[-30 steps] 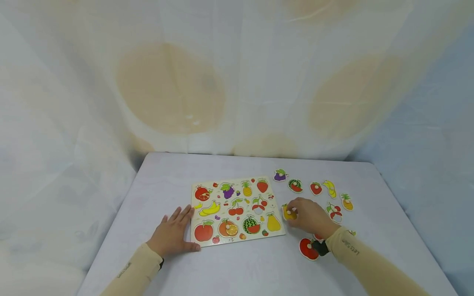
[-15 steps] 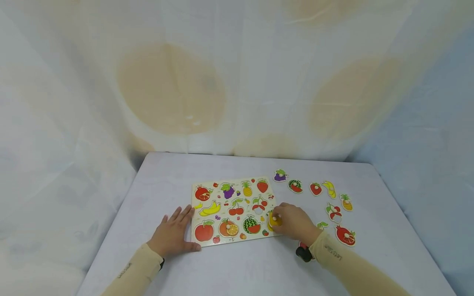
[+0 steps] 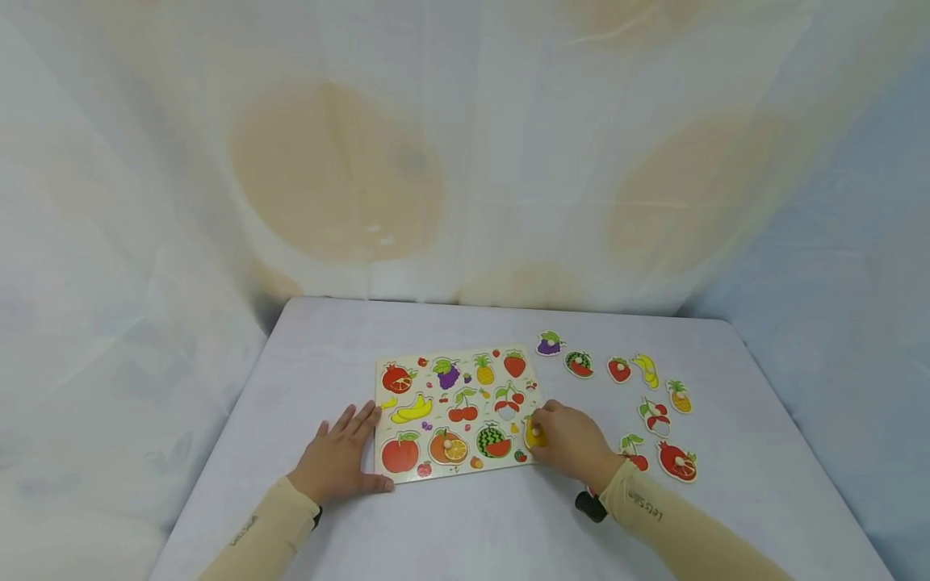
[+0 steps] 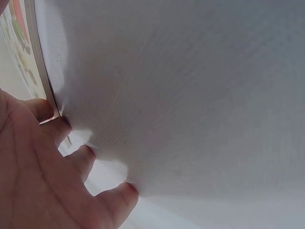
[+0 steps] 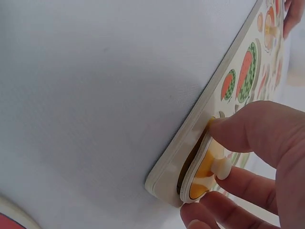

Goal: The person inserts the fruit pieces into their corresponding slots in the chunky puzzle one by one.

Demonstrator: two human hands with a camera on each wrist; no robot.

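Note:
In the head view a wooden fruit puzzle board (image 3: 439, 414) lies on the table, with an orange piece (image 3: 446, 448) in its front row. My right hand (image 3: 574, 440) holds a yellow pear piece (image 3: 534, 434) at the board's front right corner. In the right wrist view this pear piece (image 5: 205, 164) sits tilted over its dark recess, one edge raised, with thumb and fingers about its rim and its pale knob (image 5: 221, 168). My left hand (image 3: 337, 457) lies with spread fingers against the board's left edge, and the left wrist view shows its fingertips (image 4: 125, 190) touching the tablecloth.
Loose knobbed pieces lie right of the board: grapes (image 3: 550, 344), watermelon (image 3: 579, 365), strawberry (image 3: 619, 370), bananas (image 3: 647, 371), pineapple (image 3: 679, 397), lychee (image 3: 656, 417), pomegranate (image 3: 677, 461) and cherries (image 3: 635, 458). My right forearm partly hides another red piece. Cloth walls stand around the table.
My right hand has carried the pear piece leftward from the tabletop onto the board's front right corner, and shifted it slightly there. The left hand has stayed in place.

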